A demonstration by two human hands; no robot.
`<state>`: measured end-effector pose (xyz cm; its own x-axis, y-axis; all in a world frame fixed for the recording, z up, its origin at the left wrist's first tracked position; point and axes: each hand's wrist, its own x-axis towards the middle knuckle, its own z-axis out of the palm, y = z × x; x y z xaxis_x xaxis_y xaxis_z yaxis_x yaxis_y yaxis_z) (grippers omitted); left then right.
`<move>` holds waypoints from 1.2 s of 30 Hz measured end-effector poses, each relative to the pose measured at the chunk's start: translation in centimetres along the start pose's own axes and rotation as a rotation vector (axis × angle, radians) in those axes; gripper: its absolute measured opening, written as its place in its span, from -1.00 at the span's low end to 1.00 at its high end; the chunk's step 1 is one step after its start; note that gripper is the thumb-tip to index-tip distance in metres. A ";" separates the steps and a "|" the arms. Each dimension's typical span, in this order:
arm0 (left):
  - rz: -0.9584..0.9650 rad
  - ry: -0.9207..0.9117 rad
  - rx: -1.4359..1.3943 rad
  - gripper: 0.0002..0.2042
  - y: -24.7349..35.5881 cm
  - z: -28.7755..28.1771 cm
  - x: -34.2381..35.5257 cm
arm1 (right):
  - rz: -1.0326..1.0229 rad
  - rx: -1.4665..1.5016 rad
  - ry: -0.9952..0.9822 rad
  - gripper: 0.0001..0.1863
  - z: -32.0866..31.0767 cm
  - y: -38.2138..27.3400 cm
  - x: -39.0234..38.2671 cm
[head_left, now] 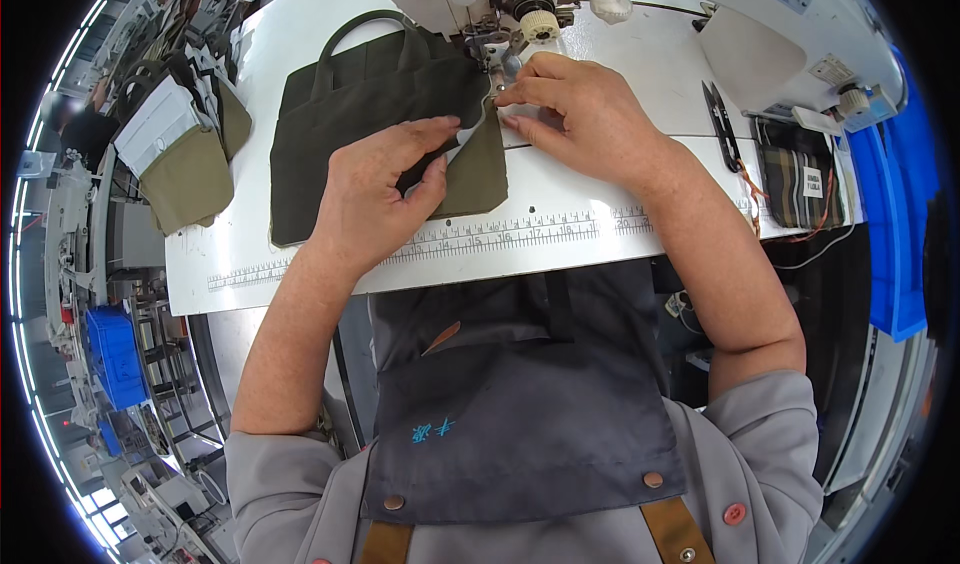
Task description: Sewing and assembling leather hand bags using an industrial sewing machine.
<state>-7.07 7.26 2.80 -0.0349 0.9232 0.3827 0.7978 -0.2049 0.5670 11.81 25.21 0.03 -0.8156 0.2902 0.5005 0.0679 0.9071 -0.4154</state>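
A dark olive fabric bag piece (360, 144) with two loop handles lies on the white sewing table. Its right edge is folded along a pale strip (473, 136), over a lighter olive layer (475, 182). My left hand (385, 179) is closed on the dark fabric beside that fold, thumb and fingertips at the strip. My right hand (580, 119) grips the fabric edge with thumb and forefinger, just below the presser foot (495, 59) of the sewing machine (540, 26), whose needle is too small to make out.
Stacked olive pieces with white sheets (185, 154) sit at the table's left. Black scissors (722, 124), loose threads and a plaid fabric pouch (800, 164) lie right. Blue bins (890, 264) stand beyond. A printed ruler (520, 226) runs along the front edge. A person in dark clothing (90, 129) is far left.
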 end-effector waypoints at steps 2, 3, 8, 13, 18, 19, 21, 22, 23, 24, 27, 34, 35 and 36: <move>-0.064 0.001 0.084 -0.66 0.3 -0.1 0.1 | -0.050 -0.068 0.051 -0.77 0.0 0.4 0.2; -0.058 0.002 0.085 -0.66 0.7 -0.1 0.4 | -0.042 -0.054 0.014 -0.78 -0.1 0.1 0.0; 0.044 -0.111 0.270 -0.57 -0.2 0.5 1.7 | -0.106 -0.197 0.003 -0.80 0.4 -0.2 0.3; -0.141 -0.222 -0.219 -0.45 -1.7 0.9 2.1 | -0.110 -0.237 -0.005 -0.81 0.4 -0.6 0.1; -0.283 -0.257 -0.515 -0.17 -1.7 -0.3 2.4 | -0.097 -0.196 -0.009 -0.79 0.2 -0.7 0.3; -0.254 -0.280 -0.450 -0.19 -1.5 -0.1 2.4 | -0.107 -0.198 0.002 -0.78 0.3 -0.6 0.2; -0.223 -0.270 -0.419 -0.21 -1.5 0.3 2.4 | -0.116 -0.200 0.012 -0.76 0.2 -0.6 0.2; -0.195 -0.257 -0.385 -0.23 -1.5 0.4 2.3 | -0.108 -0.220 -0.025 -0.74 0.2 -0.7 0.3; -0.203 -0.258 -0.384 -0.24 -1.5 0.4 2.3 | -0.101 -0.241 -0.063 -0.72 0.1 -0.8 0.4; -0.205 -0.259 -0.384 -0.24 -1.5 0.3 2.3 | -0.099 -0.239 -0.064 -0.72 0.1 -0.9 0.4; -0.213 -0.274 -0.373 -0.21 -1.4 0.4 2.3 | -0.063 -0.257 -0.101 -0.72 0.3 -1.0 0.4; -0.046 -0.379 0.113 -0.10 -1.0 1.0 2.3 | -0.074 -0.402 -0.070 -0.76 0.5 -1.3 0.3; -0.022 -0.370 0.241 -0.02 -0.6 1.3 2.4 | -0.068 -0.429 -0.068 -0.76 0.6 -1.2 0.1; -0.009 -0.372 0.232 -0.02 -0.5 1.2 2.4 | -0.058 -0.441 -0.070 -0.76 0.7 -1.3 0.1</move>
<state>-6.80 9.93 2.58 0.1431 0.9875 0.0656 0.9139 -0.1573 0.3742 11.23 23.84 0.12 -0.8614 0.2276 0.4541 0.2468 0.9689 -0.0174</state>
